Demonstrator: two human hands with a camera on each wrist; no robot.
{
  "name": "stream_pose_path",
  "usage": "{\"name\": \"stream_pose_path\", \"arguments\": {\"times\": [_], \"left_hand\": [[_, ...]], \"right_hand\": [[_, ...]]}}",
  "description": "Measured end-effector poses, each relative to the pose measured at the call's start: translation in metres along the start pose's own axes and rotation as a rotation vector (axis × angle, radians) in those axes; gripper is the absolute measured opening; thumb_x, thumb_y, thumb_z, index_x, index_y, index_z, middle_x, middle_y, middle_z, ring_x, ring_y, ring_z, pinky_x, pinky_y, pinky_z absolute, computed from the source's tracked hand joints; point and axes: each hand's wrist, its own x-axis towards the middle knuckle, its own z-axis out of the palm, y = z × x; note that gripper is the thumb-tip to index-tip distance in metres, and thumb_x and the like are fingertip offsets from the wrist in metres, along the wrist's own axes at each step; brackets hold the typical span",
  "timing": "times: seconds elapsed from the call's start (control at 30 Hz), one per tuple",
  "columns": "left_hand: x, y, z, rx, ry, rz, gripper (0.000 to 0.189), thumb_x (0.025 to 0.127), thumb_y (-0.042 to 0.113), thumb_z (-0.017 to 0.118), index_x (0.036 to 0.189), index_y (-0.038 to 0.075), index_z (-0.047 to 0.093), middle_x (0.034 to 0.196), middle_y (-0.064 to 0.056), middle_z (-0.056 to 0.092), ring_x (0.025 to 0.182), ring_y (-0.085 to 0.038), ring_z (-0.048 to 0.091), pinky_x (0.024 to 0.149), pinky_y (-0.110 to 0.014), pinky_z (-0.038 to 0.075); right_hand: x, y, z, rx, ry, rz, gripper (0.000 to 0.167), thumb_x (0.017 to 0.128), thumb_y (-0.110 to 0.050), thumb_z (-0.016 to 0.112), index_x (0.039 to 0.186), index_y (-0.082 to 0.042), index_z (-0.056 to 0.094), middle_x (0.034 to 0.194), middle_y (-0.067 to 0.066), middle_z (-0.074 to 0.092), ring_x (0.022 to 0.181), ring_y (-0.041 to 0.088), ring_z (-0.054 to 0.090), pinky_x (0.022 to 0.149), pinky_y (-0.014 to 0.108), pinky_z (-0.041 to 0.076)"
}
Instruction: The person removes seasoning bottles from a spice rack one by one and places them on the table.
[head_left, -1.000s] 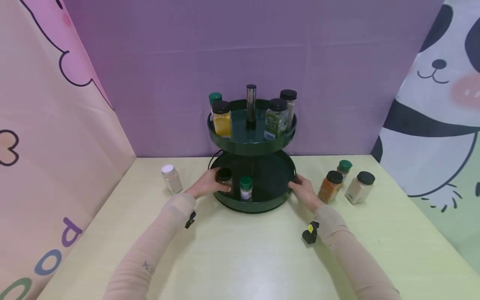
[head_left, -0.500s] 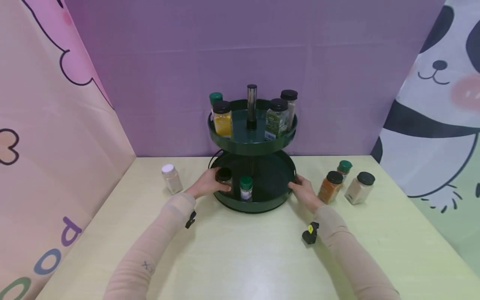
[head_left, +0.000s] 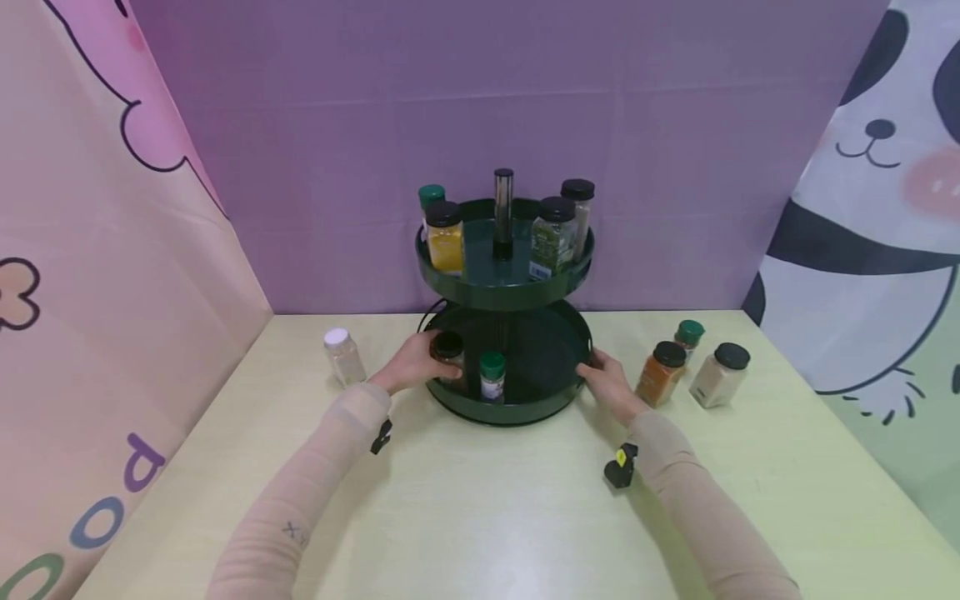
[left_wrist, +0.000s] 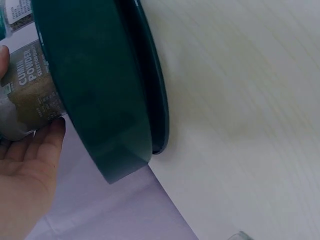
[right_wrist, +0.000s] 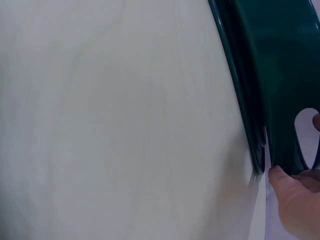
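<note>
My left hand point(head_left: 412, 365) grips a black-lidded jar point(head_left: 448, 350) at the left of the lower tier of a dark green two-tier turntable rack point(head_left: 532, 408). In the left wrist view this jar reads "cumin powder" point(left_wrist: 32, 90), its base at the tray rim, a thumb above and fingers below. Beside it on the tier stands a small green-capped jar point(head_left: 492, 379). At the tier's right side, my right hand point(head_left: 609, 383) holds the rim. The right wrist view has the fingers point(right_wrist: 287, 192) at the green wall's edge, with a fingertip showing in the oval cutout.
The upper tier point(head_left: 502, 293) bears a yellow jar point(head_left: 446, 248), a green-herb jar point(head_left: 552, 242) and others behind. A white-capped jar point(head_left: 345, 360) stands left on the table; an orange jar point(head_left: 660, 375), a pale jar point(head_left: 720, 379) and a green-capped jar point(head_left: 688, 335) stand right.
The left hand and the cumin powder jar have shifted very slightly up and back. The right hand and the rack have stayed put.
</note>
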Motion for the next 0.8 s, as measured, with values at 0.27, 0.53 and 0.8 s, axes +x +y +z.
{"name": "stream_pose_path", "arguments": {"times": [0.27,0.53,0.8], "left_hand": [[-0.002,0.009,-0.009,-0.019,0.013,0.022,0.051,0.07,0.018,0.078,0.114,0.003,0.058,0.11,-0.012,0.063,0.101,-0.025,0.057,0.088,-0.04,0.048],[-0.004,0.014,-0.014,-0.028,0.038,0.014,0.048,0.07,0.021,0.078,0.11,0.005,0.058,0.106,-0.009,0.064,0.096,-0.022,0.058,0.084,-0.037,0.05],[-0.008,0.025,-0.023,-0.025,0.028,0.017,0.05,0.07,0.022,0.078,0.112,0.006,0.057,0.104,-0.008,0.064,0.091,-0.021,0.058,0.08,-0.035,0.051]], "right_hand": [[0.0,0.0,0.0,-0.011,0.014,-0.047,0.061,0.093,-0.016,0.043,0.144,0.004,0.016,0.147,0.023,0.025,0.135,0.029,0.03,0.11,0.036,0.028],[0.002,0.001,-0.001,-0.014,-0.004,-0.029,0.061,0.093,-0.014,0.042,0.144,0.004,0.014,0.148,0.024,0.023,0.136,0.033,0.025,0.112,0.043,0.024],[0.003,0.002,-0.001,-0.011,-0.007,-0.029,0.061,0.094,-0.015,0.042,0.145,0.003,0.013,0.148,0.023,0.022,0.136,0.032,0.025,0.112,0.042,0.024]]}}
